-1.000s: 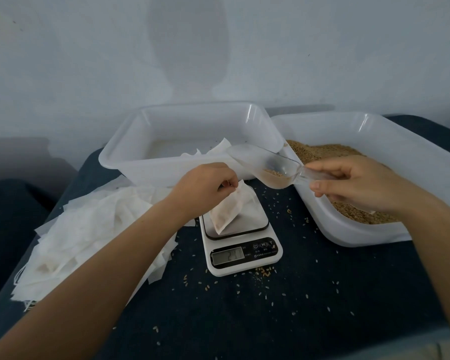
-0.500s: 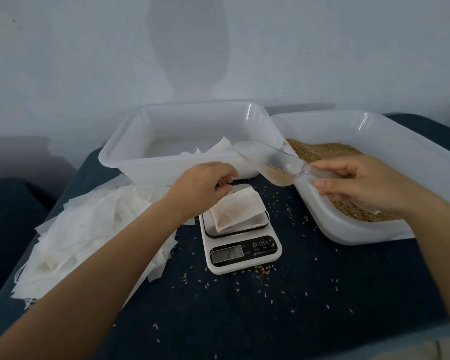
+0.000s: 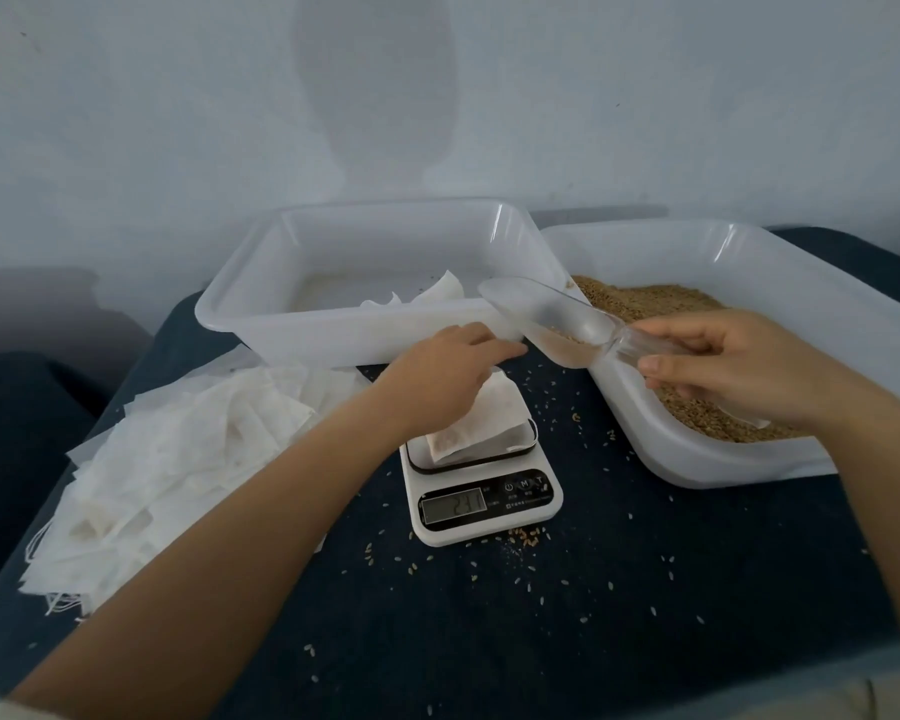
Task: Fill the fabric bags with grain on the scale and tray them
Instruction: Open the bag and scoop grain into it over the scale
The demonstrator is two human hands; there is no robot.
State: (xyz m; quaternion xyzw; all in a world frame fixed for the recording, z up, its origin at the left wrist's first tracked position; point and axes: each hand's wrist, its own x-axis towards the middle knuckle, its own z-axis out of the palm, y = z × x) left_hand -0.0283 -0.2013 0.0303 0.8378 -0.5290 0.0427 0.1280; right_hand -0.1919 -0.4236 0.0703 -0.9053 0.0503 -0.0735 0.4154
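Observation:
A filled white fabric bag (image 3: 484, 423) lies flat on the pan of the small white scale (image 3: 489, 504), whose display is lit. My left hand (image 3: 445, 374) hovers over the bag's far end with its fingers stretched out to the right; whether it touches the bag cannot be told. My right hand (image 3: 718, 366) grips the handle of a clear plastic scoop (image 3: 546, 319) that holds a few grains. The scoop sits tilted above the near-left corner of the grain tray (image 3: 723, 462). Brown grain (image 3: 645, 301) fills that tray.
A second clear tray (image 3: 333, 332) stands behind the scale with a few white bags (image 3: 437, 296) inside. A loose pile of empty fabric bags (image 3: 178, 449) covers the table's left side. Spilled grains dot the dark cloth around the scale.
The bag went from being held up by its top to lying flat on the scale. My left fingers have straightened. The scoop has shifted slightly right, toward the grain tray.

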